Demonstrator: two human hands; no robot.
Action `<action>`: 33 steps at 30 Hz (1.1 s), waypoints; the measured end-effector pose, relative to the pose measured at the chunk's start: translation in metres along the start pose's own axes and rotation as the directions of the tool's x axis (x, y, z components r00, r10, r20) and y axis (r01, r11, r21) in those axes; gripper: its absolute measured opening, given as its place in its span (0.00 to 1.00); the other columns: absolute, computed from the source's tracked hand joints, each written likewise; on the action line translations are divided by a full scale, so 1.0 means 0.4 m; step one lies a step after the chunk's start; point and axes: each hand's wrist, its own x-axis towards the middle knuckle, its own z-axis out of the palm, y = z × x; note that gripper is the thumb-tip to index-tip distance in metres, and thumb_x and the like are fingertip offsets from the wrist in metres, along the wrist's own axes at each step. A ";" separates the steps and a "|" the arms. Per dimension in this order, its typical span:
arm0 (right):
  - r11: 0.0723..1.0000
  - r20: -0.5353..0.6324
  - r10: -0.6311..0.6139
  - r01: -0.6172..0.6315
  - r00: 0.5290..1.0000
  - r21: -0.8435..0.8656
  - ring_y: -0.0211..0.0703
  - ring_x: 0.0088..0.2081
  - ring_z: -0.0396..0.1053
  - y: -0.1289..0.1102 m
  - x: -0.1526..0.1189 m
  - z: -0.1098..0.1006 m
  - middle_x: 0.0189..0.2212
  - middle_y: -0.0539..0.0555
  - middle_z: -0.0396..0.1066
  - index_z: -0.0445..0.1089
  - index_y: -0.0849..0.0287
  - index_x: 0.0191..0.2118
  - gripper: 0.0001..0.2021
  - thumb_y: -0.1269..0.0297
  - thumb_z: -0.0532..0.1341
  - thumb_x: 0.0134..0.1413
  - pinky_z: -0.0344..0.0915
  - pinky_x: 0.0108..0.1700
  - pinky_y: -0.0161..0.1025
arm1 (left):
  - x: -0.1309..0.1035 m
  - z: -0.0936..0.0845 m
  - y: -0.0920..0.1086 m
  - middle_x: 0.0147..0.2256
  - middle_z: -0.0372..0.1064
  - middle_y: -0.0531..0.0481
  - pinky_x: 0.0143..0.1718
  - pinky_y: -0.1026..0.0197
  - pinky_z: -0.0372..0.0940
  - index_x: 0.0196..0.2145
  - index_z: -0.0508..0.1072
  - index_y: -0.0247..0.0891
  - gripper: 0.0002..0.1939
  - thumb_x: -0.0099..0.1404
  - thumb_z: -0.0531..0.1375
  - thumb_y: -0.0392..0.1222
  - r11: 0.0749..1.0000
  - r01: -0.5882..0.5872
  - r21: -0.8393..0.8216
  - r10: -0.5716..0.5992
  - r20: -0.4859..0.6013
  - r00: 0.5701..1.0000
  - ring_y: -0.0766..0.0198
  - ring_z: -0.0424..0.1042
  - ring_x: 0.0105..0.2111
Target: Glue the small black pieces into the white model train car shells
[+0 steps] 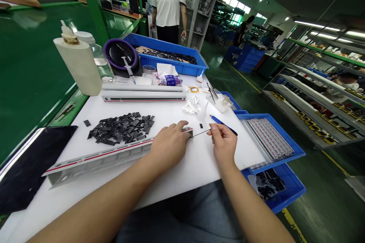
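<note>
A long white shell with a red stripe and window openings [108, 156], like a model train car body, lies slantwise on the white table. My left hand [171, 142] is closed around its right end. Pinched between the thumb and fingers of my right hand [224, 142] is a thin dark needle-like rod [202, 133]; its tip reaches the shell's right end, though contact is hard to make out. Behind the shell is a pile of small black rectangular pieces [122, 128]. One black piece [201, 125] lies alone near the rod.
More white shells [144, 98] lie behind the pile. Crumpled tissue [192, 105], a blue pen-like tool [222, 123], a syringe [129, 70] and a beige bottle [78, 66] stand or lie around. Blue bins [298, 152] flank the right edge; another blue bin [182, 69] is behind.
</note>
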 end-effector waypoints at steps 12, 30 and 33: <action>0.856 -0.274 -0.512 0.455 0.814 -0.246 0.36 0.24 0.63 -0.108 0.226 -0.121 0.22 0.49 0.68 0.78 0.60 0.35 0.11 0.58 0.65 0.52 0.61 0.29 0.36 | 0.001 -0.007 -0.003 0.60 0.61 0.49 0.43 0.49 0.67 0.40 0.78 0.44 0.17 0.69 0.49 0.38 1.000 0.000 -0.025 0.000 0.014 1.000 0.52 0.71 0.46; 0.834 -0.056 -0.204 0.144 0.977 -0.533 0.41 0.26 0.65 0.008 0.463 -0.133 0.21 0.49 0.70 0.77 0.63 0.41 0.20 0.56 0.68 0.41 0.62 0.35 0.40 | 0.019 -0.031 -0.020 0.61 0.59 0.53 0.40 0.51 0.69 0.46 0.77 0.51 0.19 0.70 0.47 0.43 0.997 0.039 -0.073 -0.030 0.112 0.993 0.53 0.72 0.45; 0.845 -0.121 -0.274 0.179 0.954 -0.504 0.38 0.25 0.62 -0.004 0.362 -0.132 0.22 0.46 0.66 0.75 0.60 0.45 0.19 0.56 0.64 0.49 0.60 0.33 0.38 | 0.025 -0.029 -0.022 0.61 0.59 0.53 0.42 0.51 0.69 0.47 0.77 0.51 0.19 0.70 0.47 0.43 0.997 0.027 -0.074 -0.017 0.126 0.992 0.53 0.72 0.46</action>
